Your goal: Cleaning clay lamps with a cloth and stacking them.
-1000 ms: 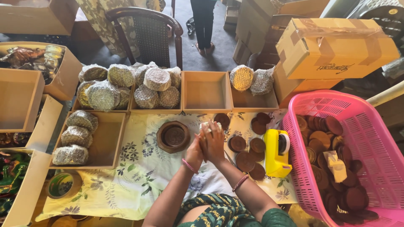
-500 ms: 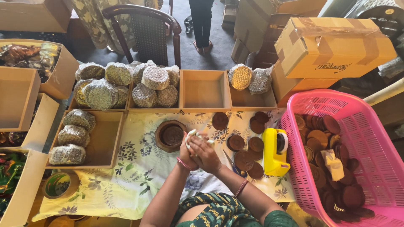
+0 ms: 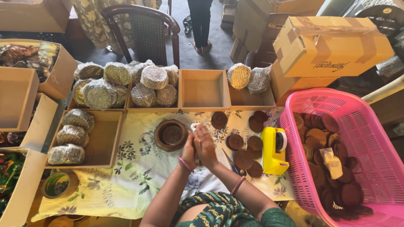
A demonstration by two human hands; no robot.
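Head view shows our left hand [image 3: 189, 149] and right hand [image 3: 205, 145] pressed together palm to palm over the floral cloth [image 3: 130, 176], fingers closed around a small pale wrapped piece [image 3: 195, 126] that peeks out just above our fingertips; what exactly it is we cannot tell. Just left of our fingers sits a round brown wooden mould [image 3: 170, 134] with a dark disc in its hollow. Right of our fingers, a scatter of loose brown discs [image 3: 244, 159] lies on the cloth, with scissors [image 3: 230, 163] near our right wrist and a yellow tape dispenser [image 3: 274, 150] beyond them. Farther right stands a pink plastic basket [image 3: 370, 138] holding many more brown discs. Beyond our fingertips an open wooden tray [image 3: 204, 90] stands in a row of trays; those to its left hold wrapped round bundles [image 3: 126, 84], and two more bundles [image 3: 248, 77] rest to its right. A roll of green tape [image 3: 59, 185] lies well to the left, near us.
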